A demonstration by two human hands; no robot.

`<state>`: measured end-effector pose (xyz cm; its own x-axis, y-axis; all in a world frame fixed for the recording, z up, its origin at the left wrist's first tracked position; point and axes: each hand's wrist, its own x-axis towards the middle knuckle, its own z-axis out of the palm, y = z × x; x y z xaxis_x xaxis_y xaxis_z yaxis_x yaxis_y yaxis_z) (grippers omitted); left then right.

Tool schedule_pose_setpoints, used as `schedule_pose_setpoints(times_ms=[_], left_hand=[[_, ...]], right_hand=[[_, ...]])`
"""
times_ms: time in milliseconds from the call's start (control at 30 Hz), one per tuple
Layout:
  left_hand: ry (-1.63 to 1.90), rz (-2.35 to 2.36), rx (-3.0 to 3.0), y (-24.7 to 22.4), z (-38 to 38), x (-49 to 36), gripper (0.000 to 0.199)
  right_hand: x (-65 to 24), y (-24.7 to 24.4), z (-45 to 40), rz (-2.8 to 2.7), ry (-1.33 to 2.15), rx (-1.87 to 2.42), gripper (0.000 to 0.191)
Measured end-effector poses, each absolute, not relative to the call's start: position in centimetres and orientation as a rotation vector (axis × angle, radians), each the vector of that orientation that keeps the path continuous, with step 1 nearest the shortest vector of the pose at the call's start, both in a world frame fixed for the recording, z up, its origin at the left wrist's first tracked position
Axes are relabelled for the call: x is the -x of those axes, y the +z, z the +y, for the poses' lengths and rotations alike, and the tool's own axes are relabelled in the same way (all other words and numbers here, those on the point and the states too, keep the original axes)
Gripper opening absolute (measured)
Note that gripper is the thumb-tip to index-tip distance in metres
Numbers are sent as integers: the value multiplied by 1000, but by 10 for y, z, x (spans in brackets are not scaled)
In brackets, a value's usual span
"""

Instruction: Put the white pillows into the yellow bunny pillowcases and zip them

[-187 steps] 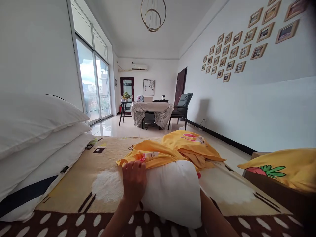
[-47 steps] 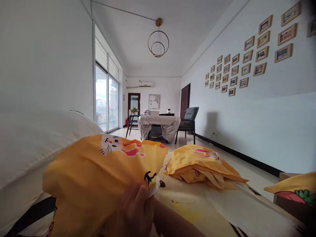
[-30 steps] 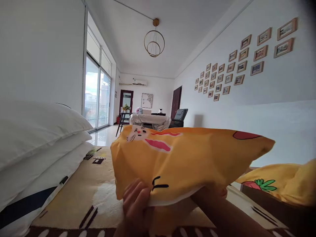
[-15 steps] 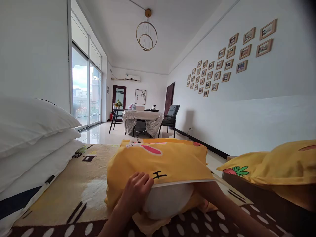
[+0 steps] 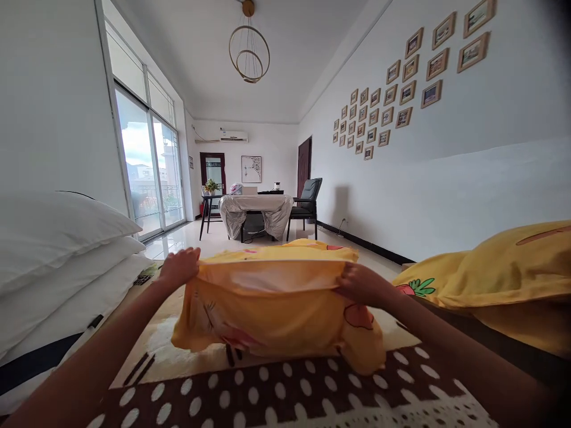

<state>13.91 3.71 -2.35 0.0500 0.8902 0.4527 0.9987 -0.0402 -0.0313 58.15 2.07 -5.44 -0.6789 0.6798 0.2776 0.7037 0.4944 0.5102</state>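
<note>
Left hand (image 5: pixel 179 267) closed tight on the left upper corner of the yellow pillowcase (image 5: pixel 276 312), fingers curled over the cloth edge, arm stretched out from the lower left. Right hand (image 5: pixel 362 283) likewise clenched on the right upper corner, knuckles up, forearm running back to the lower right. Between the two hands, the open mouth of the pillowcase pulled taut, with the white pillow (image 5: pixel 285 277) showing as a pale band just inside the hem. Below the hands, the filled pillowcase hung and rested on the blanket (image 5: pixel 285 392), its bottom edge touching the cream patch just above the brown dotted band. Carrot print seen near the right hand, low on the cloth.

Half a second earlier, held otherwise: left hand lay flat on top near the open hem, right arm reached inside the cover, and the white pillow bulged out toward the camera. Now both hands outside at the corners, the pillow sunk deeper, and the mouth turned upward.

Farther left of the left hand, stacked white pillows (image 5: pixel 57 261). Farther right of the right hand, another yellow-covered pillow (image 5: pixel 504 267) on a dark surface. Well beyond the hands, a covered table (image 5: pixel 255 208) and a grey chair (image 5: pixel 307 199) at the far end of the room.
</note>
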Motion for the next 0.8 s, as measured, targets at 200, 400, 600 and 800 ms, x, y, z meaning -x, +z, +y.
schedule_pose_setpoints(times_ms=[200, 400, 600, 800], left_hand=[[-496, -1994, 1796, 52, 27, -140, 21], [-239, -2018, 2029, 51, 17, -111, 10], [-68, -1968, 2124, 63, -1, -95, 6], [238, -1844, 2276, -13, -36, -117, 26]], right_hand=[[-562, -26, 19, -2538, -777, 1557, 23], [-568, -29, 2, -2545, -537, 1412, 22], [-560, 18, -9, -2410, -799, 1185, 20], [-544, -42, -29, -2757, -603, 1392, 18]])
